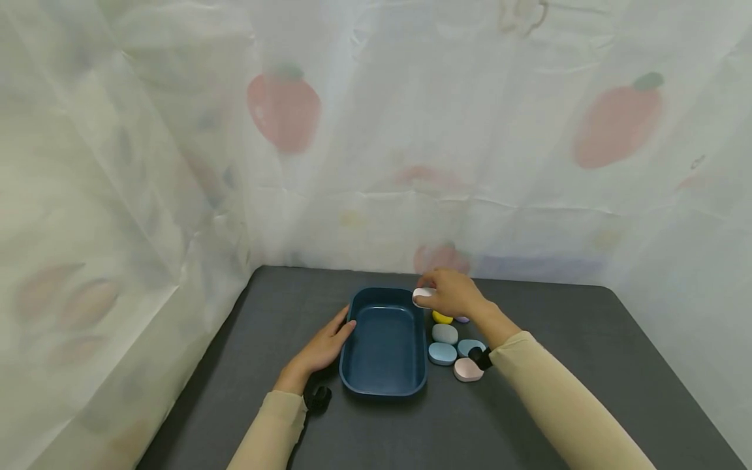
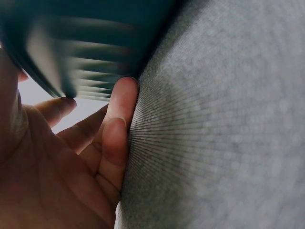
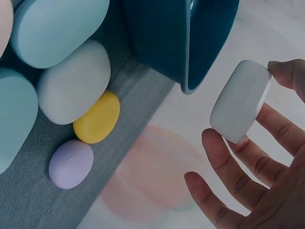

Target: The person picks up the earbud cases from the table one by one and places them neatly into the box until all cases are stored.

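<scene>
My left hand (image 1: pixel 324 344) holds the left side of a dark blue rectangular basin (image 1: pixel 384 393), its thumb over the rim and its fingers along the outer wall. In the left wrist view, fingertips (image 2: pixel 125 93) touch the basin's side just above the grey surface. My right hand (image 1: pixel 454 294) pinches a smooth white rounded block (image 3: pixel 240 100) between thumb and fingers, raised by the basin's far right corner. Below it lie a yellow rounded piece (image 3: pixel 97 117), a purple one (image 3: pixel 71 163) and a grey one (image 3: pixel 75 82).
Nearer me, right of the basin, lie two light blue rounded pieces (image 1: pixel 442 354) and a pink one (image 1: pixel 467 371). The dark grey table (image 1: pixel 288 294) meets a white curtain (image 1: pixel 376 228) printed with fruit at its back edge. Black wrist cameras (image 1: pixel 319 399) sit on both wrists.
</scene>
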`<move>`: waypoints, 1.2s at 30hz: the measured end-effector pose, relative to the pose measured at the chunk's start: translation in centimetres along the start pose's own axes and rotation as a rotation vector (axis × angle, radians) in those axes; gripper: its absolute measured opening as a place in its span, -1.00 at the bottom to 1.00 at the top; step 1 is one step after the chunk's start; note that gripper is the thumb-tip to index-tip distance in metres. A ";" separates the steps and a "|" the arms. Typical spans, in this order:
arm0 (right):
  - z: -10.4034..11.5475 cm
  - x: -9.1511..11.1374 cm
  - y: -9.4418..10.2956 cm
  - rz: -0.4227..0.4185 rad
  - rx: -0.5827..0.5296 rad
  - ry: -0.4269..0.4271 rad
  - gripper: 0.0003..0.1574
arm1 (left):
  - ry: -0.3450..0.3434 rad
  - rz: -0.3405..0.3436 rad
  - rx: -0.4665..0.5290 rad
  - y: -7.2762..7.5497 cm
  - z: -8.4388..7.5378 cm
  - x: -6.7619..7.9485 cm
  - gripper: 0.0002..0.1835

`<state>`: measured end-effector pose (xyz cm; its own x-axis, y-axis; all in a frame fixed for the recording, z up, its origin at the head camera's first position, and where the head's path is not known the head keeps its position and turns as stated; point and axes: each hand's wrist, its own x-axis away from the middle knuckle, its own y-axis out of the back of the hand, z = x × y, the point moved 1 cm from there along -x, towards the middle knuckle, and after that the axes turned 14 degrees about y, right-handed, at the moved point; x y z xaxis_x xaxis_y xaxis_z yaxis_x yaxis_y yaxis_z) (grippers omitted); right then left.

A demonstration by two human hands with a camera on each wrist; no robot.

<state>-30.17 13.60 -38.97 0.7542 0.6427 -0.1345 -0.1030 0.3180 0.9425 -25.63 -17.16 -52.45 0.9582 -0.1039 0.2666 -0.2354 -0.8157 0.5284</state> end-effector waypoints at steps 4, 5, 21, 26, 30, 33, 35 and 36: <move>0.3 -0.3 -0.2 -0.001 0.000 0.003 -0.66 | 0.008 -0.002 -0.005 0.0 0.0 0.1 -0.19; 0.3 -0.4 -0.3 -0.002 -0.001 0.002 -0.66 | 0.011 -0.001 -0.005 0.0 0.0 0.2 -0.18; 1.4 -1.8 -1.7 -0.028 -0.061 -0.014 -0.65 | -0.013 0.010 0.005 0.2 0.3 0.4 -0.19; 1.8 -2.2 -2.2 -0.041 -0.073 -0.022 -0.67 | 0.000 0.010 -0.002 0.5 0.5 0.6 -0.17; 1.9 -2.4 -2.6 -0.048 -0.089 -0.037 -0.66 | 0.002 0.011 0.002 0.7 0.5 0.8 -0.16; 1.9 -2.5 -3.0 -0.049 -0.108 -0.054 -0.66 | 0.002 0.011 -0.002 0.8 0.6 0.9 -0.16; 1.9 -2.6 -3.3 -0.050 -0.115 -0.066 -0.66 | 0.006 0.011 -0.007 0.9 0.6 1.0 -0.17; 2.0 -2.6 -3.5 -0.050 -0.116 -0.070 -0.67 | 0.009 0.012 -0.008 0.9 0.6 1.0 -0.17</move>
<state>-30.52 9.44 -41.29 0.8030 0.5753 -0.1555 -0.1353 0.4301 0.8926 -24.77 -18.33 -52.19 0.9540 -0.1084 0.2797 -0.2479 -0.8097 0.5319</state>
